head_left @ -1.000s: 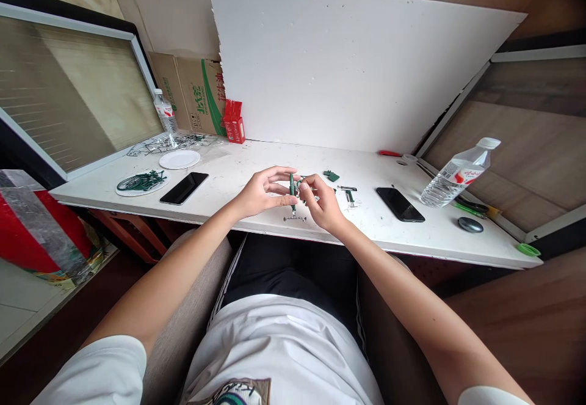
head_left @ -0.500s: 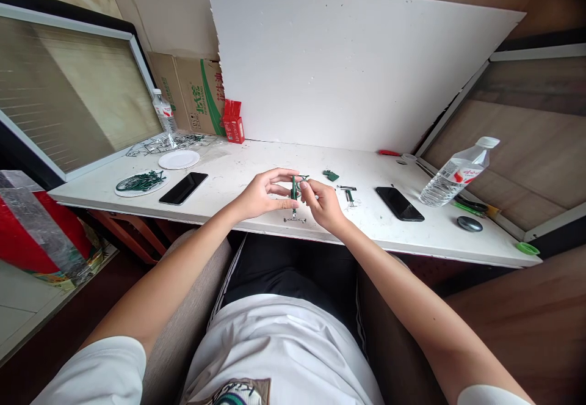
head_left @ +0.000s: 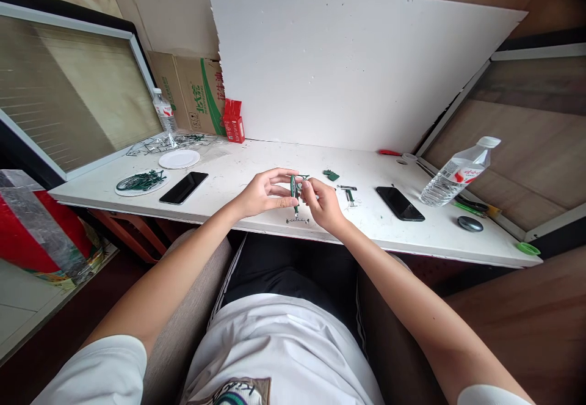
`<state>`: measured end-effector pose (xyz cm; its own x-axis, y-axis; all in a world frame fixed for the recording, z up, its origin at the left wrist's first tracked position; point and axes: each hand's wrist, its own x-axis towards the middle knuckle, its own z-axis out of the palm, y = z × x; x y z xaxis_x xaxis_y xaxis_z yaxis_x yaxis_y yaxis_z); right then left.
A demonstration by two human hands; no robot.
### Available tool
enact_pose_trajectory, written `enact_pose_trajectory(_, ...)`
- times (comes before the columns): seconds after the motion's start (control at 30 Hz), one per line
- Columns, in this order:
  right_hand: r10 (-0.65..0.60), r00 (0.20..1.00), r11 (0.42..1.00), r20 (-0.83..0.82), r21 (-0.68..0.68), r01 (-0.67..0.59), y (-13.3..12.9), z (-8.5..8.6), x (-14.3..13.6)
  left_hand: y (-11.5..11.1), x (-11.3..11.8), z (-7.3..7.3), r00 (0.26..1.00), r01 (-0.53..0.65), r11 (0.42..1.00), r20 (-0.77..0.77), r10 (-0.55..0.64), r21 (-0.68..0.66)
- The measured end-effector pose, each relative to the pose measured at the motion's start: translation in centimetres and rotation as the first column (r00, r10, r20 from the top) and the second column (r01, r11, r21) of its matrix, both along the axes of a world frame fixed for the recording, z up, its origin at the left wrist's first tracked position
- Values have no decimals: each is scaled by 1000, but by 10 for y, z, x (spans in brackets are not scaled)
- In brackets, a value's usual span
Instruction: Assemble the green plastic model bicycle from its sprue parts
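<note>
A small green model assembly (head_left: 293, 187), long and narrow, stands above the table edge with a thin silver crossbar (head_left: 297, 220) at its lower end. My left hand (head_left: 264, 193) grips it between the thumb below and the fingertips above. On its right side, my right hand (head_left: 322, 199) is closed in a pinch against it. Whatever lies between those right fingertips is too small to make out. Thin dark parts show behind the assembly, partly covered by my fingers. Just right of the hands are a green piece (head_left: 331, 175) and narrow green-and-silver parts (head_left: 350, 197).
A plate of green parts (head_left: 141, 182), a white plate (head_left: 179, 159) and a phone (head_left: 184, 187) lie left. Thin part frames (head_left: 169, 143) are behind them. To the right are another phone (head_left: 400, 203), a water bottle (head_left: 460, 173) and a dark round object (head_left: 470, 224).
The green assembly has turned slightly in my fingers, and its silver crossbar has shifted a little to the right. Both hands stay almost in place.
</note>
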<state>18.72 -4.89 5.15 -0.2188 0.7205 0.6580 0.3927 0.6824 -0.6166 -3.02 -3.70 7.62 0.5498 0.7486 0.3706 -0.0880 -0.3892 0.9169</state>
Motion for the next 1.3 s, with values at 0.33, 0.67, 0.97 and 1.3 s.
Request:
enact_pose_trajectory(0.33, -29, 999, 1000, 41, 12, 29, -2, 3, 1, -2, 1, 2, 999, -34, 999, -16, 34, 29)
enact_pose_trajectory(0.67, -18, 999, 1000, 38, -11, 19, -2, 3, 1, -2, 1, 0, 999, -24, 999, -46, 25, 20)
enact_pose_trajectory(0.97, 48, 999, 995, 26, -84, -45, -1, 0, 4, -4, 3, 2, 996, -77, 994, -47, 81, 82)
enact_pose_trajectory(1.3, 92, 995, 995, -28, -25, -93, 4, -2, 6, -5, 4, 4, 980, -194, 964, -4, 198, 180)
